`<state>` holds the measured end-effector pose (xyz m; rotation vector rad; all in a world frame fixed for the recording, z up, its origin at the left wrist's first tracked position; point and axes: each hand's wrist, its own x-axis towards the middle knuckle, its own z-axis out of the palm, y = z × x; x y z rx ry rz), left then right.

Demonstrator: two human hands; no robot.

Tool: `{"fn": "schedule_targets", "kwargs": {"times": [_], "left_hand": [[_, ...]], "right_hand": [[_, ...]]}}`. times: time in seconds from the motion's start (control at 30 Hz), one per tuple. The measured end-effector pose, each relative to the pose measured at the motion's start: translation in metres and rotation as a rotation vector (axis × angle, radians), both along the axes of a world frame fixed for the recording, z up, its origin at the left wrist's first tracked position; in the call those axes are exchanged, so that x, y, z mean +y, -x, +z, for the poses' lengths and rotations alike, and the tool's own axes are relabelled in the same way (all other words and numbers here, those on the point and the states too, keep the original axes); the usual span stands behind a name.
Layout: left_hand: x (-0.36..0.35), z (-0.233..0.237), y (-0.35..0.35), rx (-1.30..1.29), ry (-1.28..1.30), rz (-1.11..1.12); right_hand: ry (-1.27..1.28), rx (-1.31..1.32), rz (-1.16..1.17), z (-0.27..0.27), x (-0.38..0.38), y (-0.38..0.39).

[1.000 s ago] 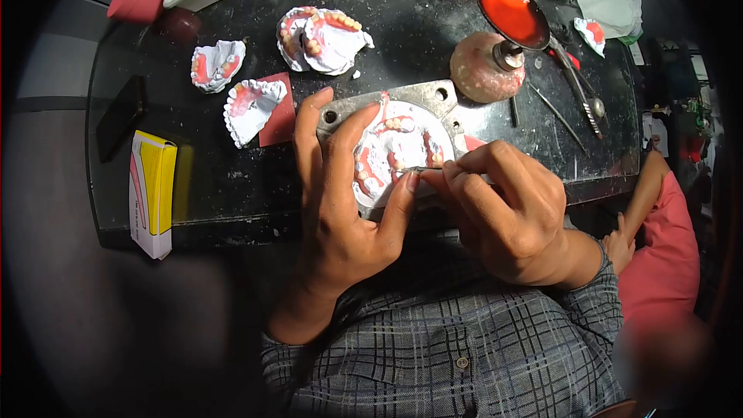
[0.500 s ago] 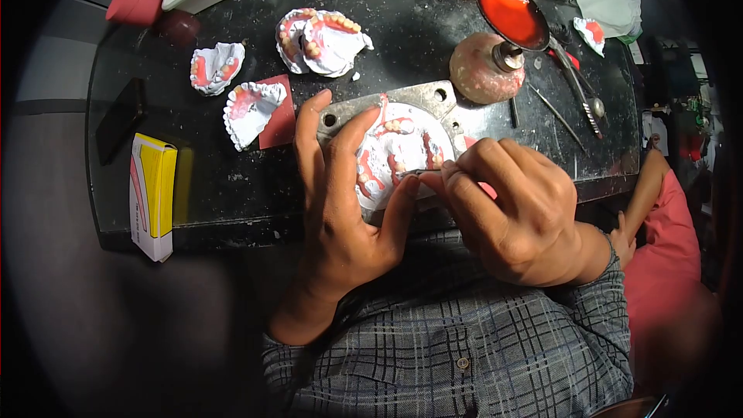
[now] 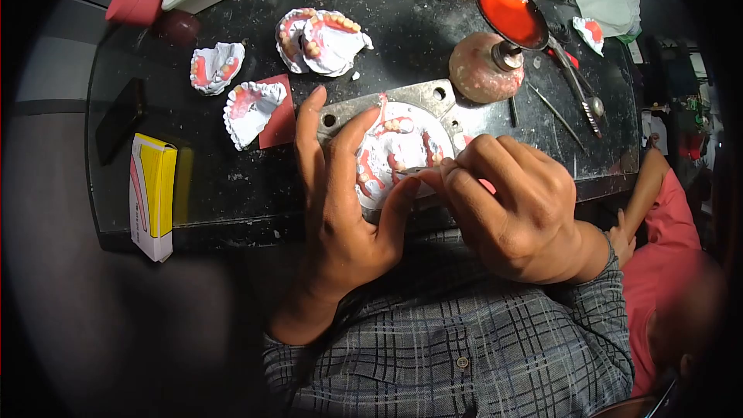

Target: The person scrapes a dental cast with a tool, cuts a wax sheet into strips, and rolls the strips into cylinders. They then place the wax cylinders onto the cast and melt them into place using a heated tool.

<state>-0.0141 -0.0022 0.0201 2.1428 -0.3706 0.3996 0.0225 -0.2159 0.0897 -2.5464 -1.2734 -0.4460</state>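
My left hand [image 3: 340, 220] grips a metal denture flask [image 3: 418, 96] at the table's front edge, its fingers along the left side and the thumb at the near edge. White plaster [image 3: 414, 139] fills the flask. Set in it are several pieces of pink wax with small artificial teeth [image 3: 398, 125]. My right hand [image 3: 518, 209] is closed in a pinch on a thin metal carving tool [image 3: 412, 171]. Its tip lies over the near part of the plaster, close to my left thumb. The tool's handle is mostly hidden by my fingers.
Plaster casts with pink wax [image 3: 333, 42] stand at the back left, near a pink wax sheet [image 3: 277, 120]. A pan of red molten wax [image 3: 515, 19] sits above a round burner [image 3: 484, 70]. A yellow box [image 3: 159, 190] is at the left edge. Another person [image 3: 673, 224] sits at right.
The carving tool's tip has shifted slightly left over the plaster and shows more. Both hands keep their grip. The person at the right has leaned, bringing their head into view.
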Motion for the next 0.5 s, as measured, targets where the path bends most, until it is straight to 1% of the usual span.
{"fn": "schedule_targets", "kwargs": {"times": [0.07, 0.13, 0.2, 0.23, 0.3, 0.37, 0.4, 0.5], "left_hand": [[-0.002, 0.000, 0.001, 0.035, 0.123, 0.014], [0.000, 0.002, 0.002, 0.009, 0.081, 0.031], [0.003, 0.005, 0.006, -0.015, 0.037, 0.046], [0.007, 0.007, 0.010, 0.004, 0.024, 0.064], [0.011, 0.013, 0.019, 0.019, -0.047, 0.094], [0.008, 0.012, 0.029, 0.026, -0.032, 0.190], [0.008, 0.013, 0.032, -0.005, -0.086, 0.209], [0.003, 0.017, 0.042, 0.045, -0.086, 0.222]], "right_hand": [[-0.027, 0.014, 0.000, -0.001, -0.003, -0.001], [-0.055, 0.028, 0.002, 0.001, -0.009, -0.002], [-0.133, 0.085, -0.088, 0.005, -0.014, -0.003], [-0.211, 0.082, -0.112, 0.002, -0.016, -0.005], [-0.146, 0.139, -0.195, 0.010, -0.023, -0.003], [-0.135, 0.155, -0.215, 0.012, -0.028, -0.003], [-0.121, 0.169, -0.229, 0.011, -0.030, -0.003], [-0.147, 0.180, -0.199, 0.010, -0.031, -0.004]]}}
